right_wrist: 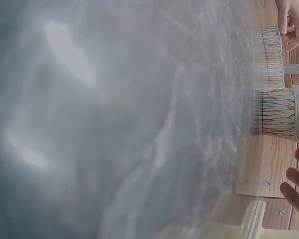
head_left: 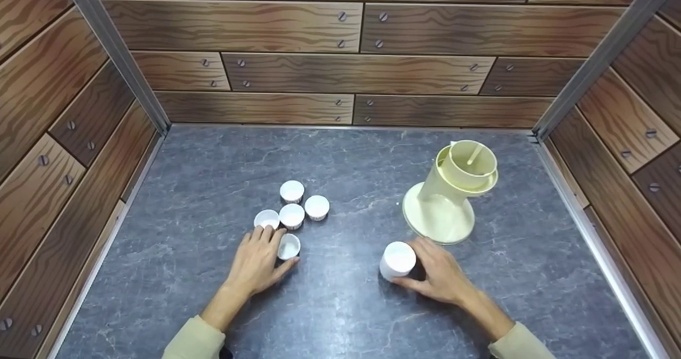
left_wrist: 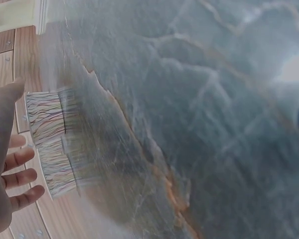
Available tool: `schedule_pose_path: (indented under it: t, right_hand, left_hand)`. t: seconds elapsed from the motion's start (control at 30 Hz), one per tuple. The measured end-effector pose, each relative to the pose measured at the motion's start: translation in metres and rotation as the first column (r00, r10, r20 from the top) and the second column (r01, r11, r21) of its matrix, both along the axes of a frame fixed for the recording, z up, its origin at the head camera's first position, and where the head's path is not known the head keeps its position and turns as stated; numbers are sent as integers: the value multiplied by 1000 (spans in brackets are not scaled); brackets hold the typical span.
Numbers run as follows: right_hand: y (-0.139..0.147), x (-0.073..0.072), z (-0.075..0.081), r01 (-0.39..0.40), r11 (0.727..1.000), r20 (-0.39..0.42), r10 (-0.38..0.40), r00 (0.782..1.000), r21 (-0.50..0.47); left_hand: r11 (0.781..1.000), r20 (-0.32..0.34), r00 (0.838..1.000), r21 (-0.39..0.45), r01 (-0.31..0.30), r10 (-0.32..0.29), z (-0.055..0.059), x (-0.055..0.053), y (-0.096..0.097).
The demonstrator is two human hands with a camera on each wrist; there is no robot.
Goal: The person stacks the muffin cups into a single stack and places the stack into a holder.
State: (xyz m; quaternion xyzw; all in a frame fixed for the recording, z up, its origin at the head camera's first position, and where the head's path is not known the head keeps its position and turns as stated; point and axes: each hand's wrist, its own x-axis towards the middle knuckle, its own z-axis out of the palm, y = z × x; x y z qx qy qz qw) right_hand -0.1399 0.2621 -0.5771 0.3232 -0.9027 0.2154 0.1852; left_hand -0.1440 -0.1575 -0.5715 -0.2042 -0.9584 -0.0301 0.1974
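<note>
Five small white paper baking cups with thin coloured streaks stand at left of centre. My left hand (head_left: pixel 255 263) is spread around the nearest baking cup (head_left: pixel 289 247), thumb at its near side. Its fingertips overlap the edge of another baking cup (head_left: pixel 266 218). In the left wrist view, the straight fingers (left_wrist: pixel 21 177) show beside the cups' rims. My right hand (head_left: pixel 439 271) holds a stack of the same cups (head_left: pixel 398 260) upright on the tabletop, thumb at the near side. The right wrist view shows the stack's layered rims close to spread fingers (right_wrist: pixel 294 194); the thumb is hidden there.
Behind the right hand stands a pale yellow plastic holder (head_left: pixel 439 215) with a round base and a tube on top. Three more cups, one of them a far cup (head_left: pixel 292 191), cluster behind the left hand. Wood-patterned walls (head_left: pixel 292 72) enclose the grey marbled tabletop (head_left: pixel 340 306).
</note>
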Motion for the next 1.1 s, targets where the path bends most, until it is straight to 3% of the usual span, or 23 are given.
schedule_pose_path:
  t: [0.3,0.67,1.1]
  right_hand:
    - [0,1,0,10,1000,18,-10,1000,10]
    - [1,-1,-3,1,1000,-17,0,1000,10]
    - [1,-1,-1,-10,1000,-11,10,1000,-1]
  left_hand:
    - [1000,23,1000,-8,-1,1,-3,0,-1]
    - [1000,57,998,25,-15,14,-6,-1,-2]
    - [998,17,1000,55,7,-8,-8,1,0]
